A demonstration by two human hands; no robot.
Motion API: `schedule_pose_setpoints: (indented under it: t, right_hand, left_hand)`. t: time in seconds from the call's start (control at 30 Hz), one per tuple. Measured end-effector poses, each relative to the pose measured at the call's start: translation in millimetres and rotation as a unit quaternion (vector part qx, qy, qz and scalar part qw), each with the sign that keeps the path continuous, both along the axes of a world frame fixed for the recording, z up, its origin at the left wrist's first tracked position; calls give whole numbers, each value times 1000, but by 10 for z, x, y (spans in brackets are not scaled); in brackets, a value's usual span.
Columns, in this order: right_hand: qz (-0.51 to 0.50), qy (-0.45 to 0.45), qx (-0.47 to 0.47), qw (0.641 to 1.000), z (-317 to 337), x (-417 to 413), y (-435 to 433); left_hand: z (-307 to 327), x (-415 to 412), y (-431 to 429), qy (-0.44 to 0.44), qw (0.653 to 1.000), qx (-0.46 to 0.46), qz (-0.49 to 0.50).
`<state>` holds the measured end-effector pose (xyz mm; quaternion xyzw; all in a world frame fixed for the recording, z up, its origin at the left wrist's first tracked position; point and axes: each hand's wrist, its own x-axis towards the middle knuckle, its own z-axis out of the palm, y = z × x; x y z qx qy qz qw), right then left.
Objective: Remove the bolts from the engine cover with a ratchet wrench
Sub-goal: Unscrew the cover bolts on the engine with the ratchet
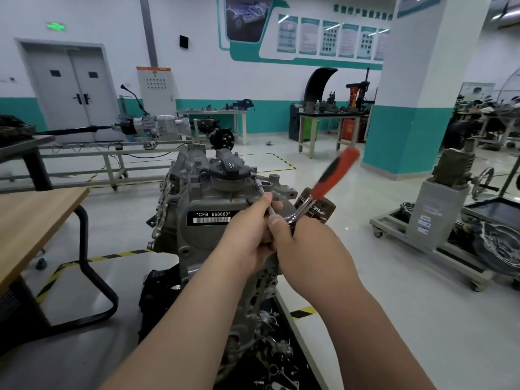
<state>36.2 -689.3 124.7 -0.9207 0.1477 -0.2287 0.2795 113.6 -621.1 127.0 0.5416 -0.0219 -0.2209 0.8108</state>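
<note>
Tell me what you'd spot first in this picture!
The red-and-black-handled ratchet wrench sticks up, blurred, right of centre. Two bare hands meet in the middle: the left hand pinches the wrench's thin silver extension bar, the right hand grips its head. Behind them stands the big grey metal engine with a black label reading CFB 666660.

matt cast-metal engine (208,192), shiny chrome ratchet wrench (302,211)

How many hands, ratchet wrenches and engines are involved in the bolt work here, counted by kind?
Bare hands gripping the tool, left hand and right hand: 2
Orange-and-black-handled chrome ratchet wrench: 1
Grey cast-metal engine with a barcode label: 1
Total: 4
</note>
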Motion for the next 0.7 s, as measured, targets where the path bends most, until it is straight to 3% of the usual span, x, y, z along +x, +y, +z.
schedule_pose_setpoints:
  t: [0.1,0.17,0.23,0.3,0.37,0.43,0.7]
  right_hand:
    - [44,-28,204,978,-66,11,0]
    - [52,-40,353,933,-109,28,36]
    - [74,-51,528,845,-124,28,90]
    - [111,-48,688,716,-110,4,141]
    - [133,-34,761,634,-99,-22,185]
    - [140,-27,776,615,-91,-28,216]
    - [141,-30,791,595,-36,16,321]
  left_hand:
    - [17,-17,15,-15,1000,17,-1]
    - [32,-37,30,-28,999,21,-13]
    - [41,-46,39,-46,998,37,-21]
    - [45,-37,47,-66,996,58,-30]
    - [47,-18,61,-81,993,77,-38]
    - [44,-4,93,-85,992,88,-37]
    - [60,61,168,-85,993,78,-28]
